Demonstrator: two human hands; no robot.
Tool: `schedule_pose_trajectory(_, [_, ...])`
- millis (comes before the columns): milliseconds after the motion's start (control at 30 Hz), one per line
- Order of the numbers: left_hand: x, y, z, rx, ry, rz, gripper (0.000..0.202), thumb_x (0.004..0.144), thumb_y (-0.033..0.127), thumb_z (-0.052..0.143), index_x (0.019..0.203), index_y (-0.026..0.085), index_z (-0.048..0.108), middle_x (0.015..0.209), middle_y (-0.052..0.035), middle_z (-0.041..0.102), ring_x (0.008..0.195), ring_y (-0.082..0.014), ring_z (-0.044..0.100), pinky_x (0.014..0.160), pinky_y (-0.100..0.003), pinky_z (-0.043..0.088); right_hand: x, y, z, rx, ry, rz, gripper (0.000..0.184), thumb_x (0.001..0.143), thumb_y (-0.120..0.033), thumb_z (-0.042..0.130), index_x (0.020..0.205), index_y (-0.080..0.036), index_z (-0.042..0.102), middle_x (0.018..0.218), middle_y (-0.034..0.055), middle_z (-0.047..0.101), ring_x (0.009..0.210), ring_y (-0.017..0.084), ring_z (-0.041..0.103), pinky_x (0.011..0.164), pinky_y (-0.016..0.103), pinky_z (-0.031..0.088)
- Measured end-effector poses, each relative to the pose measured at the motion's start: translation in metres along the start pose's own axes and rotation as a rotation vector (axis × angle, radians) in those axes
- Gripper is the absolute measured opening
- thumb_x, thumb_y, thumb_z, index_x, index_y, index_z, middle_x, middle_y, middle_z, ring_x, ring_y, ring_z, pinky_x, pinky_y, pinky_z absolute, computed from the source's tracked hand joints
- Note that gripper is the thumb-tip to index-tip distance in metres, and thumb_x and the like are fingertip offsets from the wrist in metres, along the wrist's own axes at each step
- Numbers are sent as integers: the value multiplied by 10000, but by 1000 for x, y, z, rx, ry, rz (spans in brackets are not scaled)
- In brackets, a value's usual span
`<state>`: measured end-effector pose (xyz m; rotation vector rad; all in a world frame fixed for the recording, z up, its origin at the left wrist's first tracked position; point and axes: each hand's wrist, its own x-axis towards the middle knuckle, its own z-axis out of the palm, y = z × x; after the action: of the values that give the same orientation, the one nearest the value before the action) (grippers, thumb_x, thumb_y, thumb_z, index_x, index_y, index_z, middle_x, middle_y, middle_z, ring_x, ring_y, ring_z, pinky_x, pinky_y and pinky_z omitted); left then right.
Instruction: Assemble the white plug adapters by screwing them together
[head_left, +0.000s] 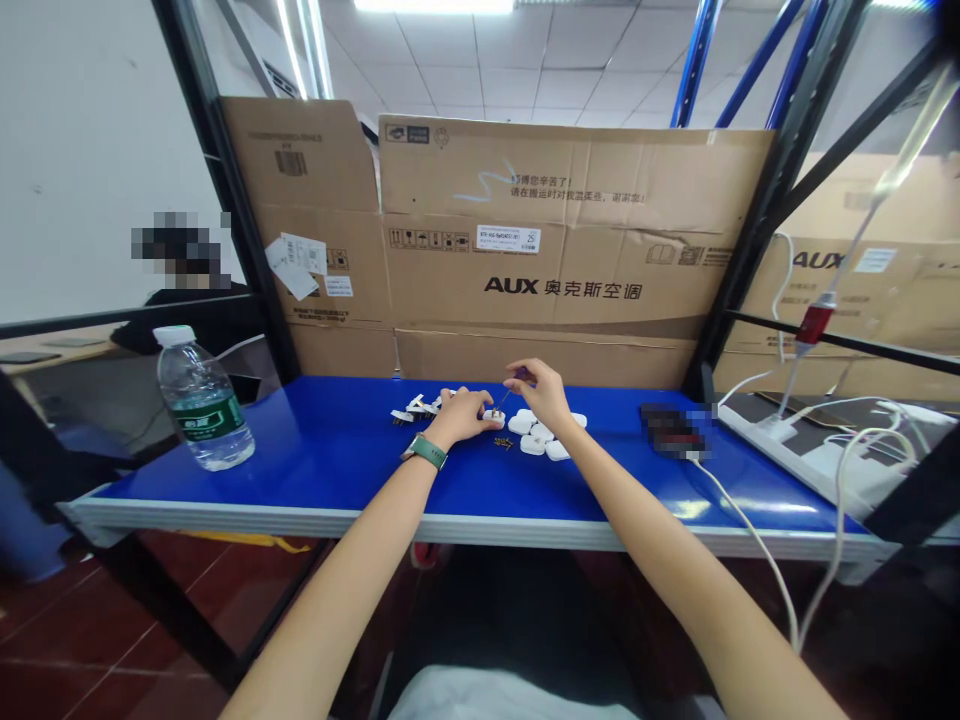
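My left hand [465, 415] rests on the blue tabletop, its fingers closed on a small white plastic piece [493, 418]. My right hand [541, 388] grips a thin screwdriver [523, 374] with a dark purple handle, its shaft slanting down to that white piece. Just in front of the piece lies a little heap of brass-coloured screws or pins [503, 442]. Several rounded white plastic housings [534, 440] sit together below my right hand. Beyond my left hand is a pile of white parts with metal prongs [415, 409], partly hidden by the hand.
A water bottle [202, 400] stands at the table's left end. On the right lies a dark phone-like device [675, 430] with a white cable [739, 515], near a power strip [780, 430]. Cardboard [540, 250] walls the back edge. A person [187, 290] sits beyond the left frame.
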<state>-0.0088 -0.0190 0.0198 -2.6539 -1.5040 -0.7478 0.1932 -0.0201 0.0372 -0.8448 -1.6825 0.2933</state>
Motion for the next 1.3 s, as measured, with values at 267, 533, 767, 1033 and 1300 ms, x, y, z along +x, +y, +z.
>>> schedule_pose_trajectory(267, [2, -4, 3, 19, -13, 27, 451, 808, 578, 777, 1173, 315, 751, 1155, -83, 762, 1167, -358, 605, 998, -451, 315, -2, 1, 2, -43, -62, -22, 177, 810, -258, 774, 972, -208, 724, 921, 52, 688, 845, 206, 692, 837, 352, 589])
schedule_pose_trajectory(533, [5, -6, 6, 14, -44, 57, 279, 844, 502, 763, 1037, 306, 808, 994, -72, 781, 1088, -321, 636, 986, -429, 308, -3, 2, 4, -4, -72, -15, 211, 795, -276, 757, 985, -219, 688, 898, 34, 692, 841, 199, 680, 838, 338, 572])
schedule_pose_trajectory(767, [4, 0, 3, 69, -92, 93, 278, 908, 491, 718, 1086, 289, 791, 1101, -56, 782, 1135, -297, 636, 980, -386, 321, -4, 1, 6, 117, -76, -27, 148, 775, -259, 701, 917, -225, 671, 852, 8, 707, 800, 192, 700, 797, 327, 584])
schedule_pose_trajectory(1033, [7, -1, 10, 1, -123, 200, 291, 911, 470, 733, 1110, 264, 781, 1136, -45, 789, 1108, -272, 690, 929, -332, 406, -3, 1, 6, 77, -42, 0, 225, 816, -313, 704, 1025, -230, 696, 872, 22, 723, 748, 193, 729, 745, 323, 593])
schedule_pose_trajectory(1300, [9, -3, 13, -26, -100, 217, 313, 882, 455, 770, 1095, 225, 784, 1063, -55, 796, 980, -251, 719, 841, -293, 443, -1, 1, 13, 51, 58, 16, 116, 859, -335, 669, 882, -226, 701, 733, 18, 686, 639, 194, 696, 673, 321, 603])
